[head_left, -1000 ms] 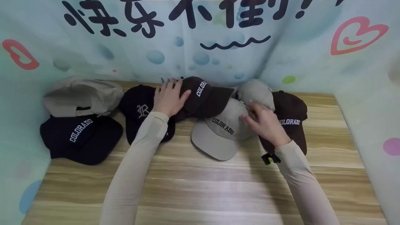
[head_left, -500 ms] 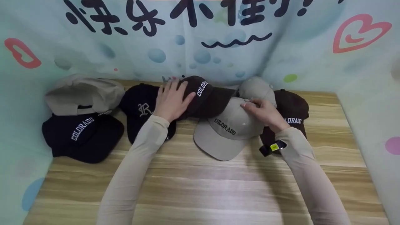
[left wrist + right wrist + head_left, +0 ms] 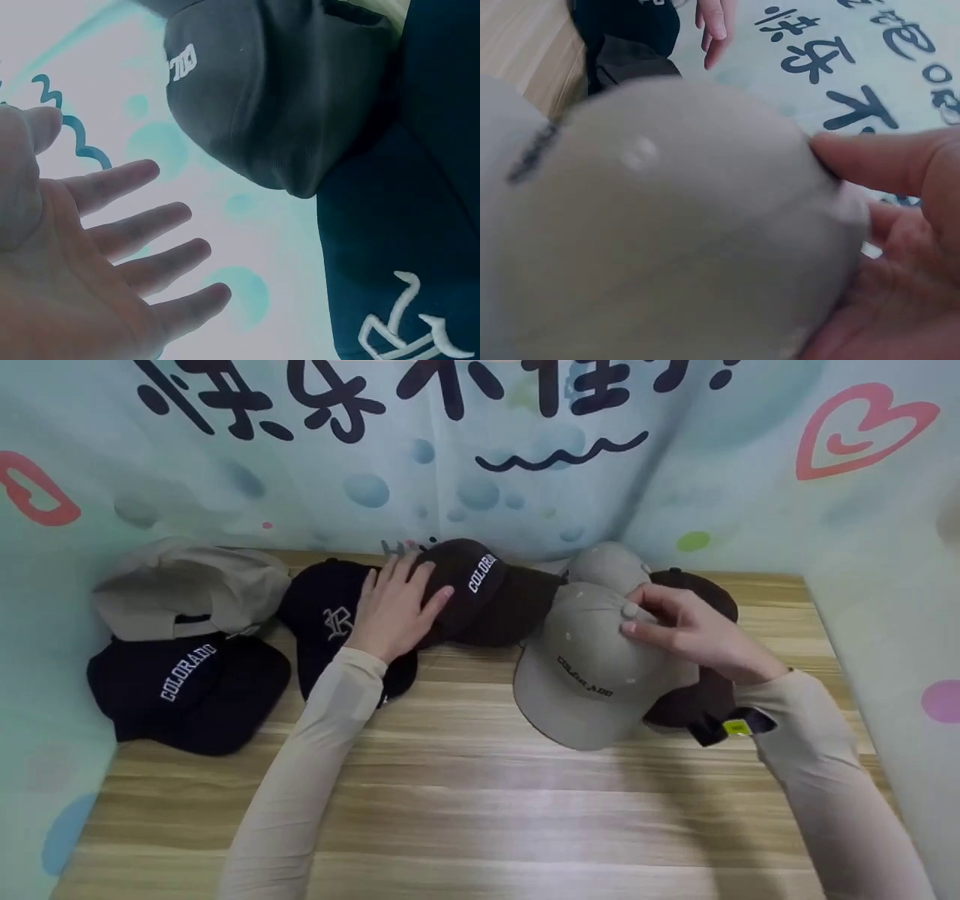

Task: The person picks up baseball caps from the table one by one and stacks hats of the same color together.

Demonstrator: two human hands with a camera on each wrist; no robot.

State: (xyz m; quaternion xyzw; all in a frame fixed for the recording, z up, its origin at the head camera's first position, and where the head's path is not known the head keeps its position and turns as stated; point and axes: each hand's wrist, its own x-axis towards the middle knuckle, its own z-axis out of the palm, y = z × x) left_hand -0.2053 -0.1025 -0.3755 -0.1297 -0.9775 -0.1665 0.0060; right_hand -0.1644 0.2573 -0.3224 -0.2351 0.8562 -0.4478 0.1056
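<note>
My right hand pinches a light grey baseball cap with dark COLORADO lettering at the top of its crown, by the button. The right wrist view shows thumb and fingers at the edge of this grey crown, its brim partly cut off. Over the left edge of a dark brown COLORADO cap, my left hand is spread with straight fingers, holding nothing. In the left wrist view that hand appears beside the brown cap. A navy cap with a white R lies partly behind the left forearm.
A second grey cap and another brown cap lie behind the right hand. At the left, an upturned beige cap lies behind a navy COLORADO cap. Printed cloth walls off the wooden table's back and sides.
My right hand has closed on the grey cap's top and moved right with it, tilting it and covering more of the right-hand brown cap. The left hand stays by the other brown cap.
</note>
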